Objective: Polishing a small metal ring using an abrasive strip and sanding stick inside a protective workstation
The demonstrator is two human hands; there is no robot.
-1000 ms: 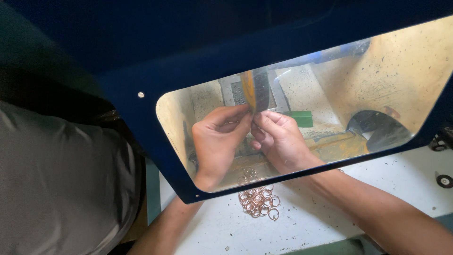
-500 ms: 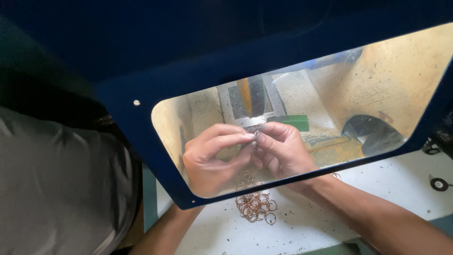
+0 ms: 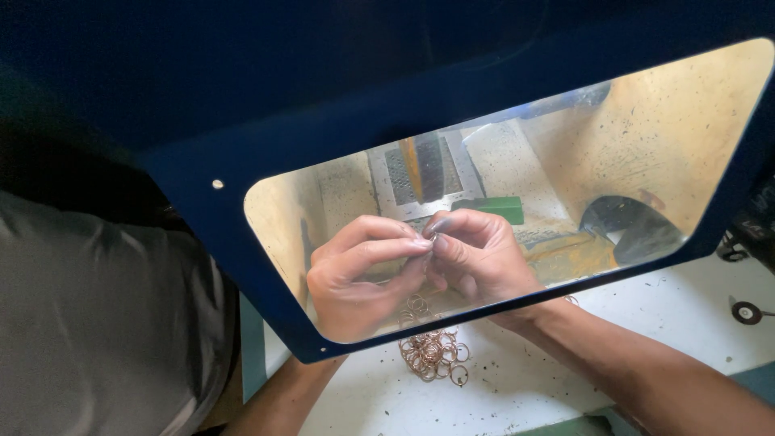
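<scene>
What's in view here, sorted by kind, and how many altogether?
Hands: 2, left hand and right hand
Heap of copper-coloured rings: 1
Green block: 1
Clear shield in a blue frame: 1
Small black wheel: 1
Total: 6

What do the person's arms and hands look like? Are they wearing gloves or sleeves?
No gloves and no sleeves. The left hand and right hand are bare, with no rings or watch showing. Both forearms are bare too. A grey shirt covers the body.
</scene>
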